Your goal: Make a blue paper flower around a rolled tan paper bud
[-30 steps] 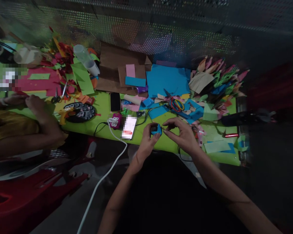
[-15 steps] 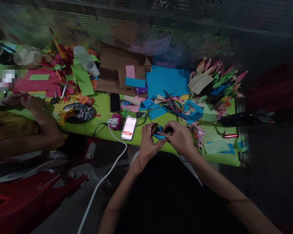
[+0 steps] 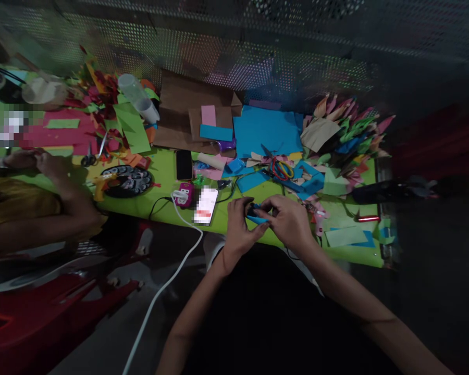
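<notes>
Between my hands, just over the front edge of the green table (image 3: 164,203), is a small folded piece of blue paper (image 3: 257,219). My left hand (image 3: 240,229) is closed around its left side, thumb below and fingers above. From the right, my right hand (image 3: 291,221) pinches the same paper with thumb and fingertips. The fingers partly cover it, so its full shape is hidden. Scissors with red and yellow handles (image 3: 282,169) lie beyond my hands. A pink glue gun (image 3: 319,221) lies just right of my right hand.
A lit phone (image 3: 206,206) and a magenta power adapter (image 3: 184,195) with a white cable lie to the left. Blue sheets (image 3: 268,130) and brown cardboard (image 3: 175,109) are at the back. Paper flowers (image 3: 352,130) stand right. A co-worker's hands (image 3: 49,164) are far left.
Both hands keep hold of the blue paper in nearly the same spot. Only small shifts of the fingers show.
</notes>
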Demonstrator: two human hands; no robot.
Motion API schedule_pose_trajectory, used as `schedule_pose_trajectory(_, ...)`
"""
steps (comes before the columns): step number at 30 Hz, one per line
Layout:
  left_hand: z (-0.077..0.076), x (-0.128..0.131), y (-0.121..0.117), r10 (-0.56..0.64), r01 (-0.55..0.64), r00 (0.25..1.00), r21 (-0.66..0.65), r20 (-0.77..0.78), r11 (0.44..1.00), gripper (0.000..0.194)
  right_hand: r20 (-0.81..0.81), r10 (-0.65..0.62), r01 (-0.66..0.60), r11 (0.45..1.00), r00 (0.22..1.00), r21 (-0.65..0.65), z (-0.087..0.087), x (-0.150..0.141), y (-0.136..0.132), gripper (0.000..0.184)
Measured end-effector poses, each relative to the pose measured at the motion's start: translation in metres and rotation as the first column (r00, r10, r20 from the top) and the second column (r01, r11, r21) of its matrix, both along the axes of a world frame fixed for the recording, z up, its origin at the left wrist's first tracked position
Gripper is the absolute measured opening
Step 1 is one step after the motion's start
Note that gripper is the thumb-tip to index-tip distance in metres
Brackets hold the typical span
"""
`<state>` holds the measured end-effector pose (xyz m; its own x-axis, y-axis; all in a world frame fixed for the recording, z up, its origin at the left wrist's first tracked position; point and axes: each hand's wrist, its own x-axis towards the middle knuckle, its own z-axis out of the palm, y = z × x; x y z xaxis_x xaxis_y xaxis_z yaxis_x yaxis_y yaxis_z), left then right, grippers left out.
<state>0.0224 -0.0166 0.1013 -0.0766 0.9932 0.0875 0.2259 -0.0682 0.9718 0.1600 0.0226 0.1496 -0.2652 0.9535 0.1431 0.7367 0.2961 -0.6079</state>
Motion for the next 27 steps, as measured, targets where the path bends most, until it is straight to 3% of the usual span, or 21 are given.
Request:
schedule_pose_trajectory(6,-0.0040,0.0029,0.0015,-0.010,0.010,0.999,-0.024,0.030,1.000,0.057,0.073,0.059,-0.067,0.991,0.996,0.117,-0.0013,0.0005,-0.0017,0.028)
schedule_pose_trajectory(13,-0.0051,0.0049,0.0024,0.009,-0.008,0.999,-0.031,0.045,0.999,0.054,0.079,0.025,-0.040,0.980,0.997,0.196,0.0009,-0.0016,-0.0033,0.025)
schedule_pose_trajectory(20,-0.0034,0.0057,0.0032,0.014,-0.012,0.999,-0.056,0.031,0.998,0.054,0.097,0.064,-0.078,0.986,0.993,0.150,-0.0012,-0.0002,-0.0035,0.018)
schedule_pose_trajectory(27,-0.0066,0.0033,0.0040,-0.018,0.024,0.994,-0.055,0.112,0.998,0.055,0.109,0.155,-0.168,0.978,0.982,0.121,0.0052,0.0027,0.0031,0.019)
